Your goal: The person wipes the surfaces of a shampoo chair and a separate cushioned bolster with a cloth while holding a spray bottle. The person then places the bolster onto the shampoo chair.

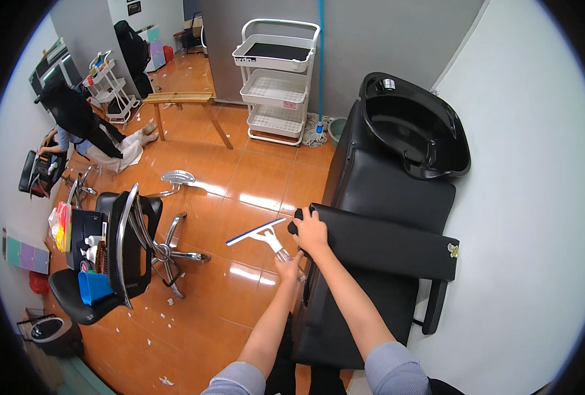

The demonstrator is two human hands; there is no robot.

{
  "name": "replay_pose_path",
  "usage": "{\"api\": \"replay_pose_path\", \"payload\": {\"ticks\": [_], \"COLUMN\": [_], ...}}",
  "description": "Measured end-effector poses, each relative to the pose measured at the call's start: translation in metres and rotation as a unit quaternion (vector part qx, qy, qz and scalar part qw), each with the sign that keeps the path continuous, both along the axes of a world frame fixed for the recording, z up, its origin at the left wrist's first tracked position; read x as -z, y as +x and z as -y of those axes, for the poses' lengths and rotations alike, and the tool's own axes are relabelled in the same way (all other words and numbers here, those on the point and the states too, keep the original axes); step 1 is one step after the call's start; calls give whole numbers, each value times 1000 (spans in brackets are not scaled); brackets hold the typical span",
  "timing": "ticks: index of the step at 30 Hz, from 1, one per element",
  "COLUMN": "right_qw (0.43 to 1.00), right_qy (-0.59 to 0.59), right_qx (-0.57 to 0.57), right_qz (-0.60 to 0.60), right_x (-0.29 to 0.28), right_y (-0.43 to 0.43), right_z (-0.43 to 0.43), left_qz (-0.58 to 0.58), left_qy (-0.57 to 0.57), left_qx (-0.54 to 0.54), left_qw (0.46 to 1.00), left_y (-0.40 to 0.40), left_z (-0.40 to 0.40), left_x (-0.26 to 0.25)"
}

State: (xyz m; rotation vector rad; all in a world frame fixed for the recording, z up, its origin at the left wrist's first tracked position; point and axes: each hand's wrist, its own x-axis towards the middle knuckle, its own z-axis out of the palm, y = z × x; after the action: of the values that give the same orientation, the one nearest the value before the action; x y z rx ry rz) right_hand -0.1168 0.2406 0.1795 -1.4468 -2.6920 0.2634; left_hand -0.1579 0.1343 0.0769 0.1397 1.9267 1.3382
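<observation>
My left hand (287, 269) grips the clear handle of a white squeegee (268, 236), whose blue-edged blade points away over the floor. Just beyond it, my right hand (312, 234) rests at the left end of the black padded backrest (381, 242) of a salon shampoo bed. Its fingers are closed over a bunched black cloth (295, 224) pressed to that end. The backrest lies across the black seat (356, 316), and a sticker marks its right end. A glossy black wash basin (413, 131) tops the far end of the bed.
A white three-tier trolley (277, 89), a mop (317, 133) and a green bucket (338, 129) stand by the grey wall. Left, a salon chair (139, 247) carries bottles and a blue container (95, 287). Beyond are a wooden bench (179, 98) and a seated person (100, 143). White scraps (166, 381) dot the tiled floor.
</observation>
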Motion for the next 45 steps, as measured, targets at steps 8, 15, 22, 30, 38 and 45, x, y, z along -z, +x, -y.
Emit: {"api": "replay_pose_path", "payload": {"ticks": [8, 15, 22, 30, 38, 45], "right_qw": [984, 999, 983, 994, 996, 989], "right_qy": [33, 29, 57, 15, 5, -23], "right_qx": [128, -7, -173, -101, -37, 27], "right_qz": [-123, -43, 18, 28, -86, 147], "right_x": [-2, -1, -16, -28, -14, -15], "right_y": [74, 84, 132, 151, 68, -14], "right_z": [53, 79, 66, 81, 51, -8], "left_qz": [-41, -75, 7, 32, 130, 235], "left_qy": [62, 90, 195, 232, 201, 224], "left_qx": [-44, -62, -40, 63, 28, -25], "left_qw": [996, 991, 980, 970, 970, 946], "left_y": [-8, -16, 0, 0, -8, -2], "left_z": [36, 50, 23, 7, 10, 12], "left_x": [4, 2, -21, -36, -29, -28]}}
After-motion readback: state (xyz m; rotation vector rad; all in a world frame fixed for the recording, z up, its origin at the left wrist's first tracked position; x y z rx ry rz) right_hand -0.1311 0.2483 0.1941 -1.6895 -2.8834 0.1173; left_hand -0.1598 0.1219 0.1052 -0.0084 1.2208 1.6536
